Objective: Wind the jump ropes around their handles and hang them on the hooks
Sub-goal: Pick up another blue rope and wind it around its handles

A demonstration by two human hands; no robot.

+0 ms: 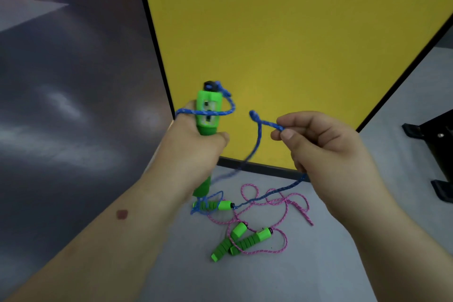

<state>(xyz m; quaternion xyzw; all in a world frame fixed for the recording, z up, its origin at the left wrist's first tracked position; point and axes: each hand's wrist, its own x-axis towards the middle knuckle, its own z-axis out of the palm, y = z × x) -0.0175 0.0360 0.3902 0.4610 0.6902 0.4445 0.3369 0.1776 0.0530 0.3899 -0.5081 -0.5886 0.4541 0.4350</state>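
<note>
My left hand (196, 144) grips a green jump-rope handle (208, 111) upright in front of a yellow board. One loop of blue rope (256, 140) runs around the handle's top and over my thumb. My right hand (321, 144) pinches the blue rope between thumb and forefinger, to the right of the handle. From there the rope drops to the floor, where its second green handle (217, 205) lies. A pink rope (277, 200) lies tangled on the floor with its two green handles (241, 240) side by side. No hooks are in view.
The yellow board (294, 44) with a black frame stands straight ahead. A dark glossy wall (73, 81) runs along the left. On the grey floor (306, 265) at the right edge stands a black metal stand base (436, 154).
</note>
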